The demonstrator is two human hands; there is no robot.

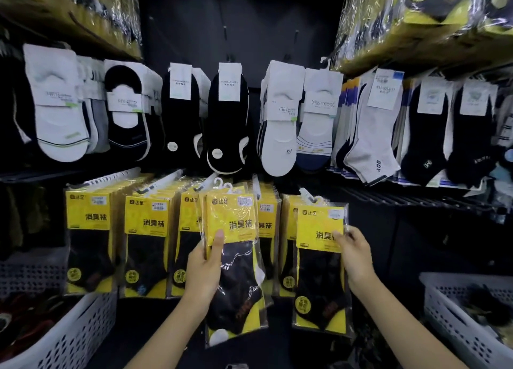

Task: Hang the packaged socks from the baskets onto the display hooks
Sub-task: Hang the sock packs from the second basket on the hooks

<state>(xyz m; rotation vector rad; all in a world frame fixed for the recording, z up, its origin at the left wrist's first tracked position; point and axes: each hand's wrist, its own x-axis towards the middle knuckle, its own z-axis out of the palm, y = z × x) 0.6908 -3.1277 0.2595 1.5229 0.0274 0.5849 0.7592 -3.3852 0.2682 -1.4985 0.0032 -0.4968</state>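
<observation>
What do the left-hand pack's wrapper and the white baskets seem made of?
Pack in the left hand: clear glossy plastic film, by its creases and glints, over yellow card, probably. Left basket and right basket: likely moulded white plastic, matte, perforated walls.

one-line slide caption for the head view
Left hand grips a yellow-and-black plastic-wrapped sock pack; right hand pinches a second pack at the display hooks.
</observation>
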